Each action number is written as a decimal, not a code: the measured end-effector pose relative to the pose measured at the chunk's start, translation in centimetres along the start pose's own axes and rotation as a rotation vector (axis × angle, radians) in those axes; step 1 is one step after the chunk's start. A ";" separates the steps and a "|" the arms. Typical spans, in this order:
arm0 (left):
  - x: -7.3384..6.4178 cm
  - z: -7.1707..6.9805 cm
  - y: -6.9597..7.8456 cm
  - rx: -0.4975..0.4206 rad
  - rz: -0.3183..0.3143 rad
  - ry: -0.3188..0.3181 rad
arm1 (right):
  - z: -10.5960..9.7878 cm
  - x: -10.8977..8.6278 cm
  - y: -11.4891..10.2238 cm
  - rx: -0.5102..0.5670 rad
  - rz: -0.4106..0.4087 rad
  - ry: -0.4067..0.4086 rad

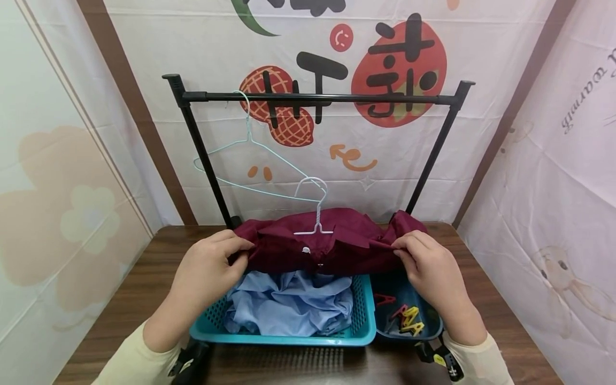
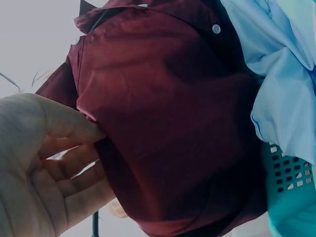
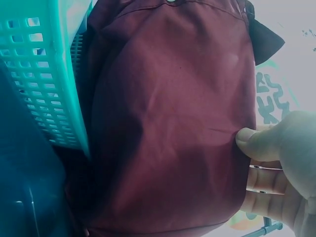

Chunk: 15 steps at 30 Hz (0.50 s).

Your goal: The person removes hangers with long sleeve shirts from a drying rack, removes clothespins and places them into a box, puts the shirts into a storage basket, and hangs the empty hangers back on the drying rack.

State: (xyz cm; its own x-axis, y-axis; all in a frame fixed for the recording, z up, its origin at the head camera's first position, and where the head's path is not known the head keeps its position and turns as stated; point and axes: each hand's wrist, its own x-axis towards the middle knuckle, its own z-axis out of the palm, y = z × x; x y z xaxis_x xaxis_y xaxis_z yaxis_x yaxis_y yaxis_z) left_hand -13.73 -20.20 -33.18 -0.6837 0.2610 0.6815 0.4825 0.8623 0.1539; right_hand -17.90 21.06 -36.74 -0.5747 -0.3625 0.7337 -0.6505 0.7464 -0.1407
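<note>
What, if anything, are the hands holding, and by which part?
The maroon shirt: the left hand and right hand pinch its upper edge on opposite sides of the collar.

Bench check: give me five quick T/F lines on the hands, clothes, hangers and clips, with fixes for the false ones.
1. The left-hand grip and right-hand grip both pinch the maroon shirt. True.
2. A pale green hanger hangs from the bar of the black rack. True.
3. The white hanger is hooked on that bar. False: the white hanger rises from the shirt's collar, its hook well below the bar.
4. The light blue garment hangs beside it. False: the light blue garment lies crumpled in the teal basket.
5. The dark blue bin holds red and yellow clips. True.
</note>
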 end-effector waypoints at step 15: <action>1.0 0.8 1.6 -0.007 0.018 0.004 | 0.1 0.0 -0.2 -0.017 -0.035 0.015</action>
State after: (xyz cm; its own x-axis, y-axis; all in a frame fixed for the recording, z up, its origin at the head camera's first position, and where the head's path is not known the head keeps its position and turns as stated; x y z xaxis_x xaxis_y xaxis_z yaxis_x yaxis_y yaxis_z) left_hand -14.06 -18.19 -32.82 -0.6726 0.2751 0.6870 0.4988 0.8543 0.1462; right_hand -17.83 20.79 -36.79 -0.5439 -0.3805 0.7480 -0.6615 0.7428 -0.1031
